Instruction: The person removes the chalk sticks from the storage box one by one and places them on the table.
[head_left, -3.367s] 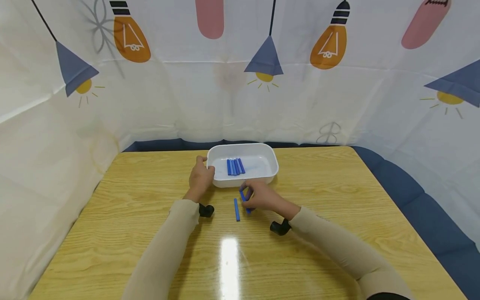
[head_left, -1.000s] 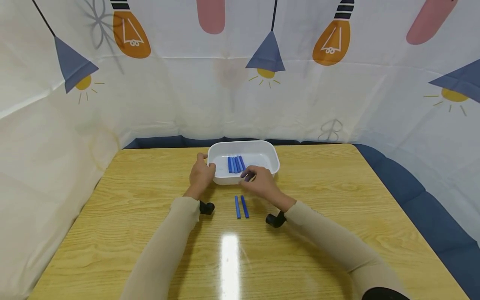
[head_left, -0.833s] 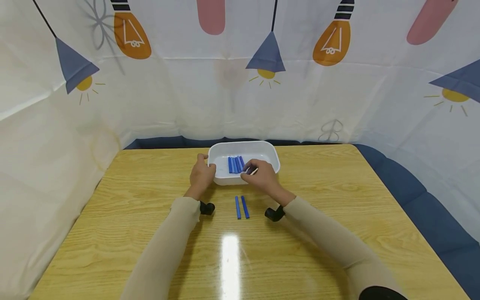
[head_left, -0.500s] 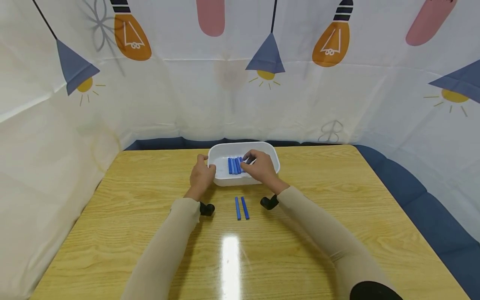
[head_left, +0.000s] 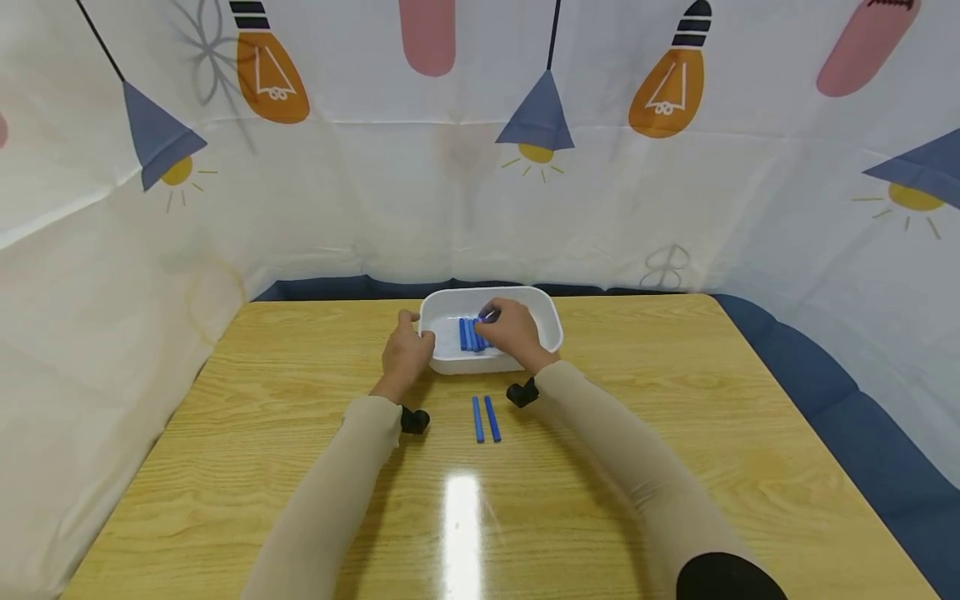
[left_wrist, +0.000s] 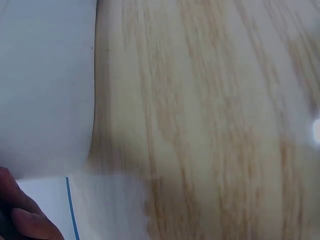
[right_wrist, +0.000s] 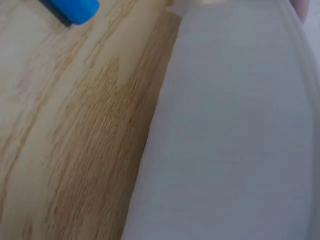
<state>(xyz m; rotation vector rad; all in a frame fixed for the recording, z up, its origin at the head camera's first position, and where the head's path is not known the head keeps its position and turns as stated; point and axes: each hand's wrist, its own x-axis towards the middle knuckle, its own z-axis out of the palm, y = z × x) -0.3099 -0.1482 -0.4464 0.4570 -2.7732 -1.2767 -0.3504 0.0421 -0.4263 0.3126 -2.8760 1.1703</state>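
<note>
A row of blue sticks (head_left: pixel 469 335) lies side by side on the floor of the white tray (head_left: pixel 468 366), but I can't count them, because the right hand (head_left: pixel 517 330) covers the row's right end. Its thumb and fingers are bent close together over the sticks, the gap narrow; from here I cannot tell whether they pinch one. The left hand (head_left: pixel 405 354) grips the tray's left rim, thumb at the top edge. My left wrist view cuts that hand down to a few fingers (left_wrist: pixel 34 224) in the lower corner, beside the blurred tray wall and a thin blue line I can't identify. My right wrist view gives mostly smooth, pale wall, with one round-ended stick cropped at the upper left. The tray is shallow, glossy and round-cornered. Just in front of it, two more sticks, one lighter (head_left: pixel 477 419) and one darker (head_left: pixel 492 419), lie apart, nearly parallel, on the table (head_left: pixel 300 375), whose yellowish wood grain shines under a white glare streak. Beige sleeves (head_left: pixel 637 471) run off the bottom edge. Behind hangs creased white cloth (head_left: pixel 375 208) printed with lamps and bulbs, above dark blue padding (head_left: pixel 817 375).
</note>
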